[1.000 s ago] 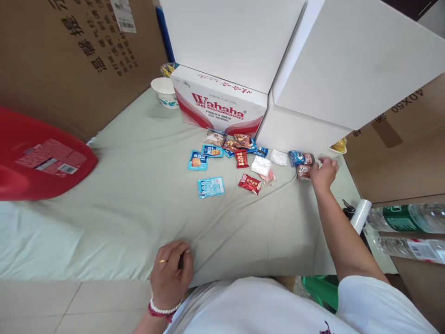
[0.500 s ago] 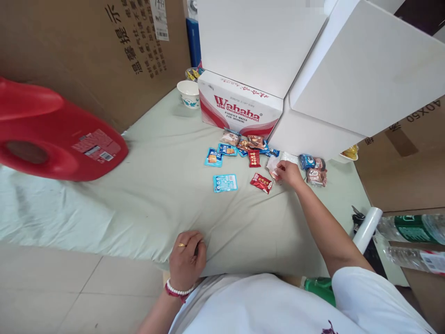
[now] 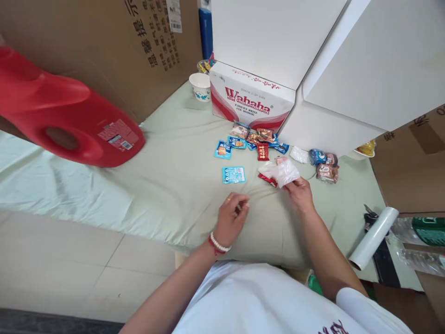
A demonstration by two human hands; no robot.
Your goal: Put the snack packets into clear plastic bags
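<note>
My right hand (image 3: 299, 192) pinches a crumpled, thin white plastic bag (image 3: 288, 172) by its lower edge, a little above the table. Under the bag, a red snack packet (image 3: 268, 179) is partly covered. My left hand (image 3: 233, 215) is loosely curved over the near part of the table, thumb and fingers apart, holding nothing. Just beyond it lies a light blue packet (image 3: 233, 175). Farther back is a cluster of wrapped snacks, among them a blue packet (image 3: 223, 149), a small red packet (image 3: 263, 151) and a brown wrapped snack (image 3: 266, 135).
Behind the snacks stands a Wahaha water carton (image 3: 252, 99), with a paper bowl (image 3: 200, 87) at its left. A large red jug (image 3: 86, 134) is at the left. Wrapped cakes (image 3: 327, 173), a white clear-wrapped packet (image 3: 299, 154) and a white roll (image 3: 373, 239) are on the right.
My right hand has drawn the white plastic bag toward me, over the red packet. My left hand has moved forward and right from the table's edge. The view has shifted slightly.
</note>
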